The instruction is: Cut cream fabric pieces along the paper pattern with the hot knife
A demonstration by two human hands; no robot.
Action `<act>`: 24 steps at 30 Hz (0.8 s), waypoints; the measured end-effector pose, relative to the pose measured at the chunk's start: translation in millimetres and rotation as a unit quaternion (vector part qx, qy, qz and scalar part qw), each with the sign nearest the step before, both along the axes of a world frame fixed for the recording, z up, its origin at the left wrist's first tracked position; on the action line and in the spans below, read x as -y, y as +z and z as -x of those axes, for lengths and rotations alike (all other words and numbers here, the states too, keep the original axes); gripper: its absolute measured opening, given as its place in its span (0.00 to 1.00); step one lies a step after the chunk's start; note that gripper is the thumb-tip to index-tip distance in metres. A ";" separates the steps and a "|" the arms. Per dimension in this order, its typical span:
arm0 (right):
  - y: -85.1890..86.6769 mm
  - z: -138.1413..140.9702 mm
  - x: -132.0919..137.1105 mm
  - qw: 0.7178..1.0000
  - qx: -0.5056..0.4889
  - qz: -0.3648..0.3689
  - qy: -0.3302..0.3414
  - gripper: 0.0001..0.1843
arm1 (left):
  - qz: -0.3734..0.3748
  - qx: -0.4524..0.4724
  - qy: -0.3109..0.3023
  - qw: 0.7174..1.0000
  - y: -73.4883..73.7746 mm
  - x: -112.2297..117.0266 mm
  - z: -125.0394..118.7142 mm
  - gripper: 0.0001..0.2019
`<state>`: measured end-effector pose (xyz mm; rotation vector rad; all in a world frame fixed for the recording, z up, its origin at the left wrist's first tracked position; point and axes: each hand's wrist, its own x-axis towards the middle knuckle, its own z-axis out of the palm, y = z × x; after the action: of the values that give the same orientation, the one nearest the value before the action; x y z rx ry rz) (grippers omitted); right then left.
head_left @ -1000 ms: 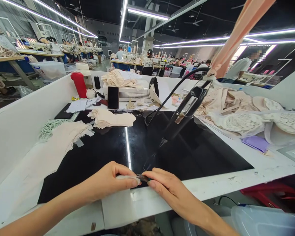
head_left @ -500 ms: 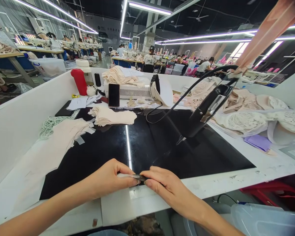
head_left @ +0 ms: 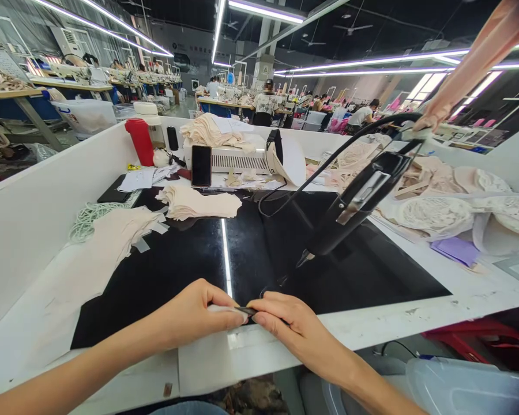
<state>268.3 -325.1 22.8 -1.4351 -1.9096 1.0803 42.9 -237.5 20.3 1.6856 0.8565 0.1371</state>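
— Counter (head_left: pixel 251 360), near edge: what does the left hand (head_left: pixel 202 319) hold?

— A white piece (head_left: pixel 220 309), pinched between thumb and fingers, mostly hidden.

— And the right hand (head_left: pixel 293 324)?

— Closed around a slim dark tool (head_left: pixel 247 312), which bridges the small gap between both sets of fingertips. Its exact kind cannot be told.

— Where is this?

— Over the front border of a black sheet (head_left: pixel 177 259). Beyond, a black device (head_left: pixel 350 213) hangs aslant on a pink band (head_left: pixel 467 69), nozzle downward.

— Also pictured?

— Cream fabric (head_left: pixel 199 203) stacked on the sheet, a phone (head_left: pixel 201 166) upright behind it, and lace garments (head_left: pixel 435 214) heaped at right beside a purple cloth (head_left: pixel 455 251).
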 end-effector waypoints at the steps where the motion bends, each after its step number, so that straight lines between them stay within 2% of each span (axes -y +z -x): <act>1: 0.1 0.0 0.3 1.000 -0.003 0.001 0.000 0.20 | -0.002 0.001 0.000 1.000 -0.4 -0.1 0.0 0.17; 7: 1.1 -1.4 2.1 1.000 -0.008 0.018 0.002 0.18 | -0.018 0.010 -0.004 1.000 -1.4 -0.4 -0.1 0.16; 13: -1.6 -1.9 0.4 1.000 0.005 0.004 0.002 0.17 | -0.034 0.011 -0.009 0.999 2.7 1.5 -2.0 0.15; 24: -8.2 -6.2 4.5 0.999 -0.020 0.020 -0.035 0.20 | -0.049 0.003 -0.007 0.999 4.9 -0.3 -0.3 0.14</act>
<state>274.5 -329.6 14.7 -1.4793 -1.8060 1.1133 43.2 -237.2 25.3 1.7804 0.8443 0.1774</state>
